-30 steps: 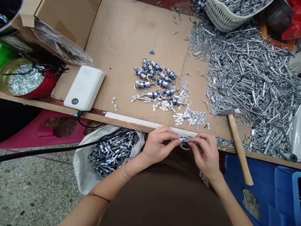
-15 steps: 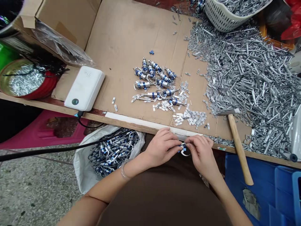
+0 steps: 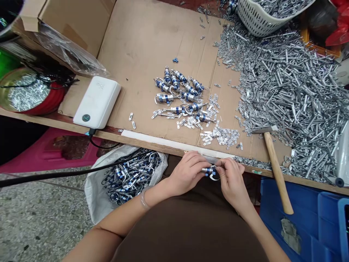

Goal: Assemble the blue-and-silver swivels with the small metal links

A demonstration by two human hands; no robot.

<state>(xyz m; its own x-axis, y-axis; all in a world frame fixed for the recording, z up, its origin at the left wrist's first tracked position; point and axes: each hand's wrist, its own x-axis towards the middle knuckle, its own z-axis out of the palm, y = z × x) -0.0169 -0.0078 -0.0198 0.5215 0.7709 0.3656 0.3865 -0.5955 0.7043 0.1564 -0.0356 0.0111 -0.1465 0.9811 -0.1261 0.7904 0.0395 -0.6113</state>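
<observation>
Both hands meet just below the table's front edge, over my lap. My left hand (image 3: 188,173) and my right hand (image 3: 231,178) pinch the same small silver-and-blue clip piece (image 3: 209,171) between their fingertips, the left on its barrel, the right on its curved hook end. On the cardboard sheet (image 3: 147,47) above lies a cluster of finished silver-and-blue clips (image 3: 181,94) with small flat metal plates (image 3: 220,135) scattered around them.
A big heap of silver metal parts (image 3: 289,87) covers the right of the table, with a wooden-handled hammer (image 3: 275,167) at its near edge. A white basket (image 3: 261,18) sits far right, a white power bank (image 3: 97,102) left, a bag of finished clips (image 3: 131,174) below, blue crates (image 3: 313,214) right.
Both hands have drawn slightly down and closer together with the clip piece. The right hand's fingers have shifted along the piece.
</observation>
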